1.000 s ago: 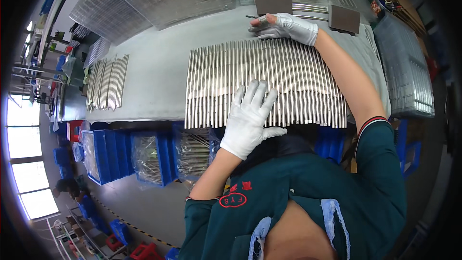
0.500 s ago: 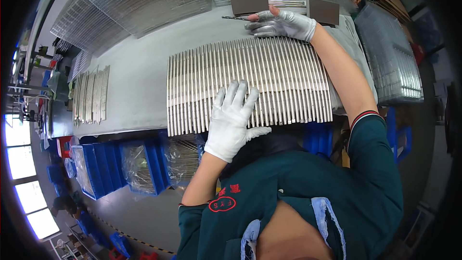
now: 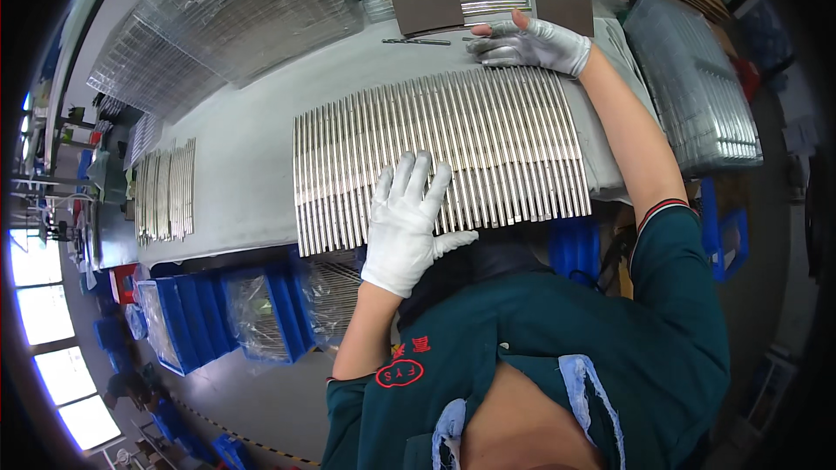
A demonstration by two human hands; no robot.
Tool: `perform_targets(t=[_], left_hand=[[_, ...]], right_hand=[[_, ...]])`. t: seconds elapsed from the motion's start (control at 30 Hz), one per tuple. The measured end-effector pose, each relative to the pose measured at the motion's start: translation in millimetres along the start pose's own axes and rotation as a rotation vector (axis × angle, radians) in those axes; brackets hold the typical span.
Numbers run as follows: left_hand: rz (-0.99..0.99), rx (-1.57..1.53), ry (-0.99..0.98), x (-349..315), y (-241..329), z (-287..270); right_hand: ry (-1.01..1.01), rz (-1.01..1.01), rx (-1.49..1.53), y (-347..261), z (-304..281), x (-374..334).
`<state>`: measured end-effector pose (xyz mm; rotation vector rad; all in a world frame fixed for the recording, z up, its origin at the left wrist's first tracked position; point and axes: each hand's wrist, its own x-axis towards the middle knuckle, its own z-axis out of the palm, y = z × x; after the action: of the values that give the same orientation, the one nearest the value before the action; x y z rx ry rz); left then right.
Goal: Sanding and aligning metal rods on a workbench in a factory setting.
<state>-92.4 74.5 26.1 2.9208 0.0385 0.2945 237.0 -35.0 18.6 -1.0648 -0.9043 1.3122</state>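
Gloved palms on a ribbed sheet of bright metal rods

The left hand [image 3: 402, 231], in matte white knit, lies flat with fingers slightly apart on the near part of the metal rods [image 3: 470, 139]: smooth, shiny, slender cylinders packed side by side. The right hand [image 3: 531, 43], its glove greyed and two digits bare-tipped, rests at their far ends, thumb and fingers apart. Left of it lies a dark, slim drill-like bit [image 3: 416, 41]; beyond stand flat brown blocks [image 3: 428, 10] and clear, ridged plastic trays [image 3: 252, 0].

Pale grey cloth [image 3: 239, 174] covers the table, with a smaller rod group [image 3: 165, 191] well left of the left hand. Blue crates [image 3: 205, 318] sit below; bright windows [image 3: 43, 309] lie farthest left.
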Motion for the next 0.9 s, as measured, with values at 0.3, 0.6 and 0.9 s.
perform_targets(t=[0.3, 0.6, 0.9], left_hand=[[0.026, -0.061, 0.073, -4, 0, 1], [-0.168, 0.104, 0.294, -39, -75, -24], [-0.381, 0.177, 0.181, -31, -108, -10]], right_hand=[[0.081, -0.072, -0.023, 7, -2, -19], [0.265, -0.214, -1.328, 4, 78, -28], [-0.051, -0.18, -1.694, 16, 110, -44]])
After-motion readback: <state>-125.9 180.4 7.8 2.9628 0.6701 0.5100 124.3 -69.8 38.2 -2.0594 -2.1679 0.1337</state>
